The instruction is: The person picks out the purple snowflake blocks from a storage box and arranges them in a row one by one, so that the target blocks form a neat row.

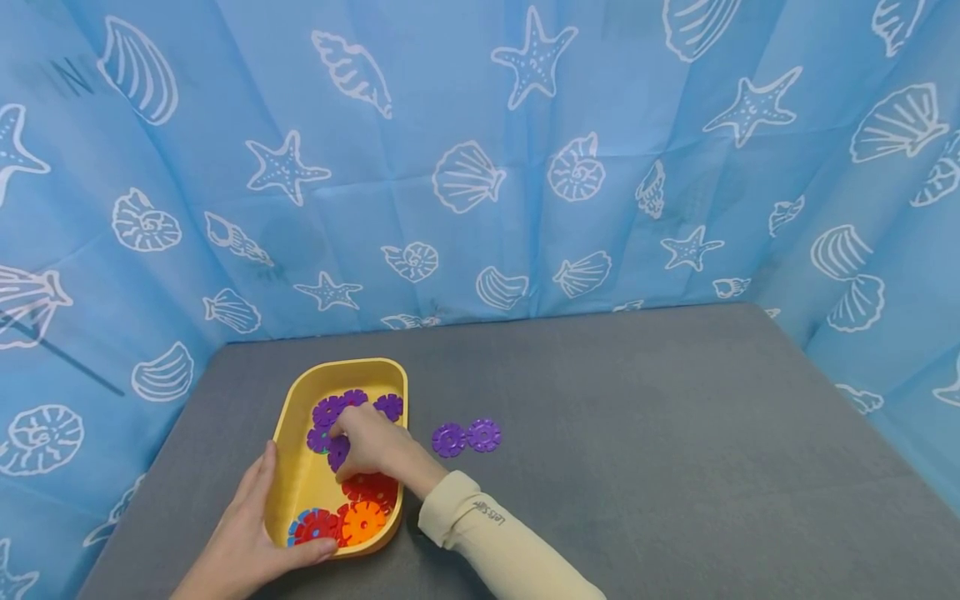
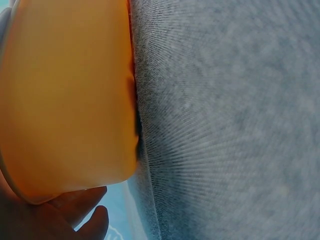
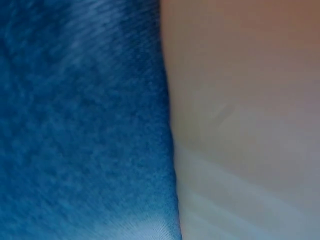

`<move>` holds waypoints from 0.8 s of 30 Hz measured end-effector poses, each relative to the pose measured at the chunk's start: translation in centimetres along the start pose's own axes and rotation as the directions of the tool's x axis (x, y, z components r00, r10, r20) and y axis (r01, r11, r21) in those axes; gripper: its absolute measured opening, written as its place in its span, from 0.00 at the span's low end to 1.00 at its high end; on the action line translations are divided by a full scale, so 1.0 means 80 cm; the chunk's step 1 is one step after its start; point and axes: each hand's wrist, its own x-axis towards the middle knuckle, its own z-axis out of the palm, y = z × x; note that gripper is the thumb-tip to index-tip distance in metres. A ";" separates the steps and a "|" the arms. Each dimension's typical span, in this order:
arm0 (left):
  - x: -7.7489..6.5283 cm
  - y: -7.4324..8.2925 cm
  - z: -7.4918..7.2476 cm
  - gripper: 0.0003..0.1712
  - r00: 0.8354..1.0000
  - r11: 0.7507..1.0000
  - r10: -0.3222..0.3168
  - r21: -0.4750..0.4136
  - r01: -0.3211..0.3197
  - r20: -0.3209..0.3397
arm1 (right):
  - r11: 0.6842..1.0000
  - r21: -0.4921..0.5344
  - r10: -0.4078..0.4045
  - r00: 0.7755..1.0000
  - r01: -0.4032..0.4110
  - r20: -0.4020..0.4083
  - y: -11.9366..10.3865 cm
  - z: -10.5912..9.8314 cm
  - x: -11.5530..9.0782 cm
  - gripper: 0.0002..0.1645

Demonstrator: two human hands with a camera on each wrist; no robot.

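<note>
A yellow plastic bin (image 1: 300, 475) holds notched plastic discs. My left hand (image 1: 243, 529) grips its near left corner, thumb over the near rim and fingers along the outer wall. In the left wrist view the bin's wall (image 2: 70, 100) fills the left side, with fingers (image 2: 95, 222) below it. My right hand (image 1: 371, 442) reaches inside among the purple discs (image 1: 328, 411). One purple disc (image 1: 339, 452) shows between its thumb and index finger; whether they pinch it is unclear. Red discs (image 1: 378, 487) and an orange disc (image 1: 363, 523) lie at the near end.
Two purple discs, one left (image 1: 448, 440) and one right (image 1: 484, 435), lie side by side on the grey tablecloth (image 1: 637, 450), right of the bin. A blue curtain (image 1: 480, 108) with white shell prints encloses the table's back and sides. Blurred cloth and a pale surface fill the right wrist view.
</note>
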 end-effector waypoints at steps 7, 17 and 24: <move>0.000 0.000 -0.001 0.82 1.000 1.000 0.003 0.007 -0.003 -0.002 | 0.997 0.077 -0.029 1.000 0.029 -0.001 0.001 -0.003 -0.001 0.29; -0.002 0.001 0.000 0.83 1.000 1.000 -0.006 -0.017 0.006 0.004 | 0.948 0.299 -0.095 0.993 0.111 -0.067 0.007 -0.007 -0.006 0.32; -0.001 0.001 0.000 0.83 1.000 1.000 -0.005 -0.022 0.005 0.007 | 0.893 0.417 -0.140 0.984 0.173 -0.108 0.013 -0.010 -0.010 0.34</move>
